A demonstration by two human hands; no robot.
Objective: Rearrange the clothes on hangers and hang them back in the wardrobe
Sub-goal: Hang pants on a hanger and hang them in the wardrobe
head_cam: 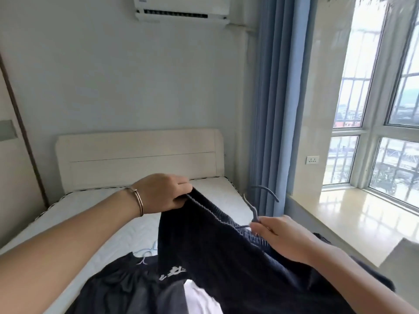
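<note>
Two limbs in view. The left forearm (68, 241) is bare from the frame edge to the wrist; the right forearm (353, 279) is likewise bare along all its visible length. One item worn: a slim rigid bangle (137, 200) at the left wrist, metallic, of a coppery-rose tone, with a short, darker, barrel-shaped section on its upper side. The band is narrow and plain; any engraving is too small to read. Left hand (158, 193) and right hand (283, 241) are ungloved.
</note>
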